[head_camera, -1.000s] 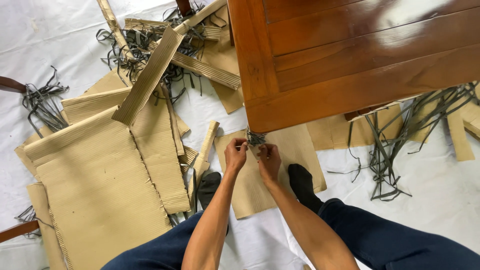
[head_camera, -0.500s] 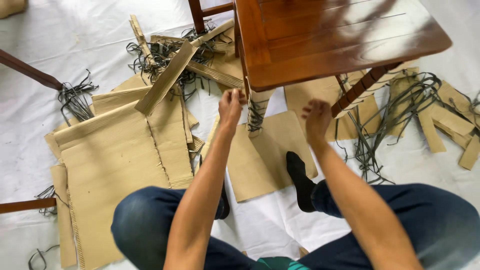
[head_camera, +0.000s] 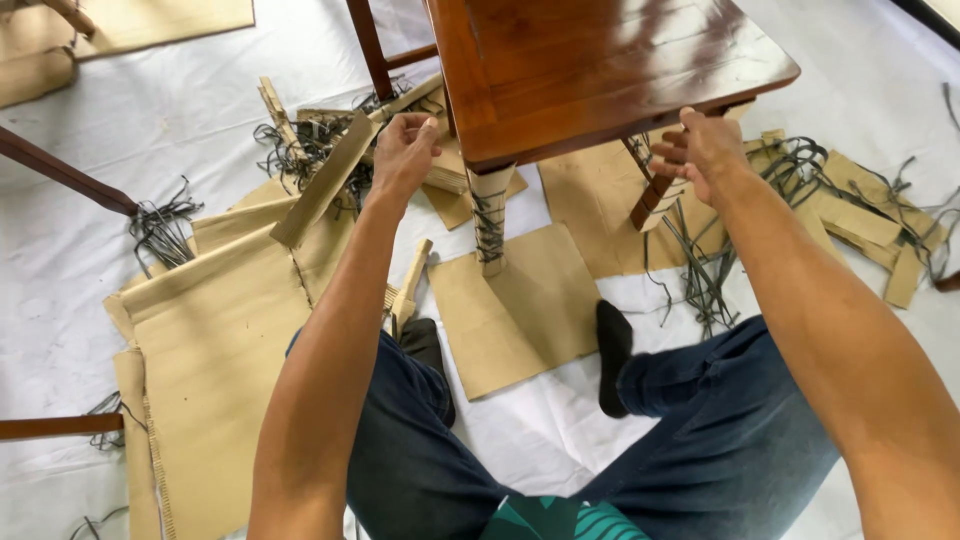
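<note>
While the wooden table (head_camera: 600, 70) stands far centre, I note left hand (head_camera: 402, 152) with fingers curled at its left edge and right hand (head_camera: 700, 150) loosely bent under its right edge; the cardboard-wrapped leg (head_camera: 490, 215) stands on a near cardboard sheet (head_camera: 520, 310).

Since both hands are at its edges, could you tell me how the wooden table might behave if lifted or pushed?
The wooden table looks solid, so probably stiff and fairly heavy. Its glossy top may feel slippery. Its wrapped leg stands on loose cardboard, so it might slide.
</note>
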